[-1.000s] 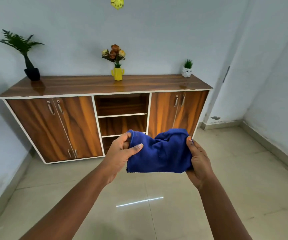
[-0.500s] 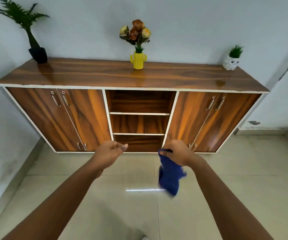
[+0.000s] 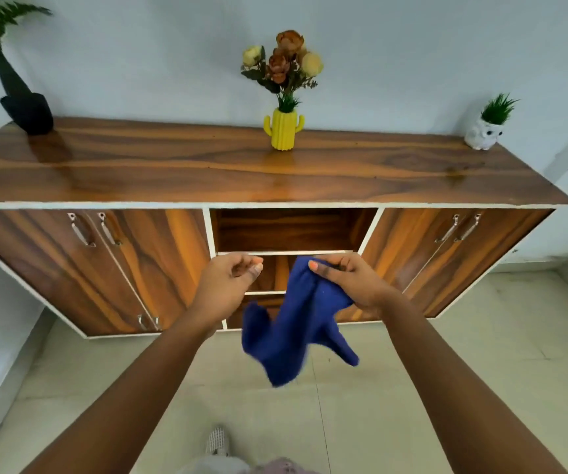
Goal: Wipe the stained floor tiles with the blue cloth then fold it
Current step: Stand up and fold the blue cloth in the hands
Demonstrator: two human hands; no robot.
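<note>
Since half a second ago, both hands have risen in front of the sideboard's open middle shelves, and the blue cloth (image 3: 296, 323) now swings out in a wider, twisted shape instead of hanging straight down. I see the cloth held in the air at its top corner only: my right hand (image 3: 347, 282) pinches that corner between thumb and curled fingers, the thumb tip lying on the fabric's upper edge. From there the cloth falls down and to the left, ending in two loose lobes over the floor tiles (image 3: 446, 388), touching nothing else. My left hand (image 3: 228, 285) sits just beside the cloth's top, apart from it, its fingers curled in with the thumb against them and nothing between them. Behind both hands stands the wooden sideboard (image 3: 207, 172), its doors closed either side of the shelves. On its top I see a yellow cactus vase (image 3: 284, 130) with flowers, a black vase (image 3: 28, 111) at the left end and a small white owl pot (image 3: 484, 133) at the right.
</note>
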